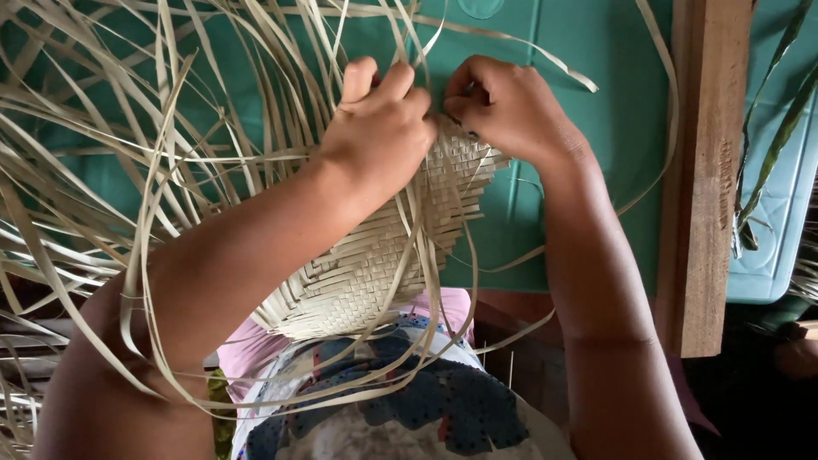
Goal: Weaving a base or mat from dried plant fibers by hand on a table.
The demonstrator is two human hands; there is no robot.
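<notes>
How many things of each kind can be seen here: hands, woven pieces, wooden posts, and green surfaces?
Hands: 2, the left hand and the right hand, both with a grip on the top edge of the weave
Woven pieces: 1, the pale woven mat
Wooden posts: 1, the wooden post
Green surfaces: 1, the green sheet
Total: 5
Loose strips are too many to count.

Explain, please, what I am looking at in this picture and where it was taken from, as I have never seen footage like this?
There is no machine here: a camera worn on a person's head looks down at their own two bare hands. The left hand and right hand meet at the top edge of a partly woven mat of pale flat strips, each in a pinching grip. Loose unwoven strips fan out to the left. Behind lies a green surface, beside it a wooden beam. The person's patterned clothing shows below.
</notes>
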